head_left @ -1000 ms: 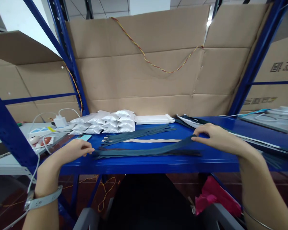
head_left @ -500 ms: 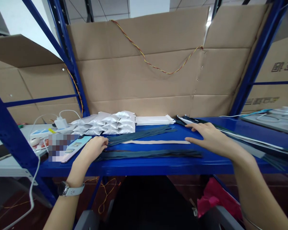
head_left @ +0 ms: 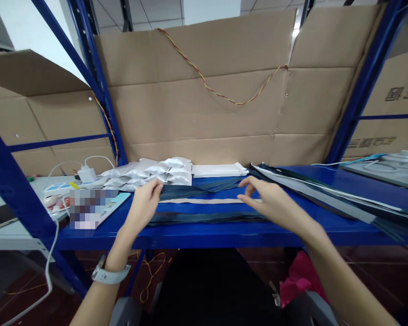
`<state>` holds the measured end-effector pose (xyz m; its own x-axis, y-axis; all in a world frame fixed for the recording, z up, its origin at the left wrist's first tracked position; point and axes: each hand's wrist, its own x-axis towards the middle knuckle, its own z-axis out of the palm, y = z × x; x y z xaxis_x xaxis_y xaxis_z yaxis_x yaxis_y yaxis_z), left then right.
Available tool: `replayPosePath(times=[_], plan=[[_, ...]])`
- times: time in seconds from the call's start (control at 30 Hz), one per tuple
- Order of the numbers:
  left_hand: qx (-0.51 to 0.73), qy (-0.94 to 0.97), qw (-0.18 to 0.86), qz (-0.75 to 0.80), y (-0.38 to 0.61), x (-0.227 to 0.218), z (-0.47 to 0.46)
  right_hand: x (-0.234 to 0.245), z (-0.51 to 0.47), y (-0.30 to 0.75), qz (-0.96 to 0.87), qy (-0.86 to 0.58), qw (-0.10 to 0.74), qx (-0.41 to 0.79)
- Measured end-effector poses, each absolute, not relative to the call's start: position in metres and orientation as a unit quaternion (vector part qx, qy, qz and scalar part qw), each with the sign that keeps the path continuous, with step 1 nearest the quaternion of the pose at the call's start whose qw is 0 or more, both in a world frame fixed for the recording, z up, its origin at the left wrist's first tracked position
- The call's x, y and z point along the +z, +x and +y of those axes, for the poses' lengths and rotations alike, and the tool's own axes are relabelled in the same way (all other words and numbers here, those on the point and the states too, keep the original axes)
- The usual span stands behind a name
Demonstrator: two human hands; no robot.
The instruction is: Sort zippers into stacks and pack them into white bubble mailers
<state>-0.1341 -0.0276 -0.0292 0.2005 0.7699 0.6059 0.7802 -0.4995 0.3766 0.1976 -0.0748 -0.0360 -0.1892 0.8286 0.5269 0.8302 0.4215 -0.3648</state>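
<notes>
Head view: your left hand (head_left: pixel 143 201) pinches the left end of the rear dark strips (head_left: pixel 180 192), toward the desk's (head_left: pixel 204 240) back edge; your right hand's (head_left: pixel 267 197) fingers are parted. Likely light, limp: grip both ends.

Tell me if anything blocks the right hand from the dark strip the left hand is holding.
Nothing visible does: the dark strip runs from the left hand toward the right hand. The pale strip lies on the side nearer the person, not between them.
</notes>
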Motion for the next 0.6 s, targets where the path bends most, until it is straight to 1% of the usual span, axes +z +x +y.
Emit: replayPosePath(times=[0.1,0.2,0.3,0.43,0.5,0.53,0.6], plan=[[-0.427,-0.786,-0.054,-0.443,-0.099,-0.026,-0.051,-0.039,-0.088,0.156,-0.792,-0.466,0.368,0.142],[-0.433,-0.809,-0.098,-0.385,-0.069,-0.026,-0.072,-0.044,-0.098,0.128,-0.788,-0.415,0.392,0.228],[-0.414,-0.835,-0.096,-0.349,-0.052,-0.032,-0.084,-0.05,-0.1,0.117,-0.776,-0.391,0.418,0.266],[-0.405,-0.85,-0.058,-0.333,-0.044,-0.04,-0.088,-0.054,-0.099,0.116,-0.757,-0.355,0.442,0.326],[-0.412,-0.849,-0.03,-0.329,-0.045,-0.039,-0.088,-0.052,-0.098,0.119,-0.763,-0.356,0.44,0.313],[-0.418,-0.846,-0.014,-0.331,-0.048,-0.036,-0.089,-0.05,-0.097,0.121,-0.772,-0.367,0.437,0.28],[-0.43,-0.832,0.02,-0.351,-0.058,-0.026,-0.089,-0.047,-0.094,0.129,-0.784,-0.41,0.433,0.174]])
